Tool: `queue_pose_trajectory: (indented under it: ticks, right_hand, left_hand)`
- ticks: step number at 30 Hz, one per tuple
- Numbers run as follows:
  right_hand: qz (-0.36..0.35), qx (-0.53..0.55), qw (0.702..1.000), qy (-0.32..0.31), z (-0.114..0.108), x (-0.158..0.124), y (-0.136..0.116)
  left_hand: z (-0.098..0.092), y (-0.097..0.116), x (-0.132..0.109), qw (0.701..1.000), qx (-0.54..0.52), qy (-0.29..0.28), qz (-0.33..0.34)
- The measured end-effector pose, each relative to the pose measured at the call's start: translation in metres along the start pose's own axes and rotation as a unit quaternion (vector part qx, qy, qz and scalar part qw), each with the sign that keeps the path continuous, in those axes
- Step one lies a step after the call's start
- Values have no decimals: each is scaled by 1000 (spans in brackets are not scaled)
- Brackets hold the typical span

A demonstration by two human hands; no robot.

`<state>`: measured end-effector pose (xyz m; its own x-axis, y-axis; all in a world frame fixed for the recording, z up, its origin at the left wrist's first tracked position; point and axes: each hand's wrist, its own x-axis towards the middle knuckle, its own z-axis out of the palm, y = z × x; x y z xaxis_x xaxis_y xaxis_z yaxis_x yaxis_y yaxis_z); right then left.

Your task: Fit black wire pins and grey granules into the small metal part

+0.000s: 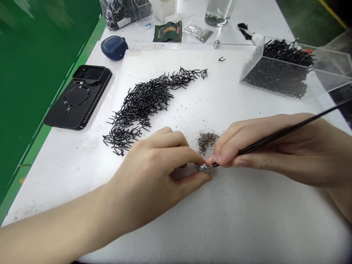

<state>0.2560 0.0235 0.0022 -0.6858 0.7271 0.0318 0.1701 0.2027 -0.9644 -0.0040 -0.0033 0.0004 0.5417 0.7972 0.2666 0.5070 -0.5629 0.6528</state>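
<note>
My left hand (154,165) pinches a small shiny silver metal piece (203,168) between thumb and forefinger, low over the white work surface. Held like a pen in my right hand (264,150) is a slim black stick-like tool (277,135). Its tip meets or nearly touches the silver piece; fingers partly hide the contact. Just beyond my fingertips lies a small heap of tiny glittering brown-silver grains (206,141). Farther left spreads a long pile of small black forked pieces (145,99).
A black phone (78,97) and a dark blue rounded object (114,47) lie left. At right stands a clear box (275,82) of black pieces. Toward the back are a small silver cube (216,44), a green packet (168,32), a small clear bag (198,31) and a glass (219,14).
</note>
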Motion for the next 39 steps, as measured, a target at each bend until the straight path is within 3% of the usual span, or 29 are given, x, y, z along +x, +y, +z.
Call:
queue_pose_trajectory:
  ticks: [13,20,39]
  right_hand:
    - [7,-4,1000,4,-1,0,-1]
    - [5,-13,1000,-1,0,0,0]
    - [-6,-44,999,11,2,1,-1]
  left_hand:
    - [5,-5,-1,1000,-15,12,16]
    - [-1,0,-1,1000,0,-13,3]
    - [-2,0,-1,1000,5,-16,7]
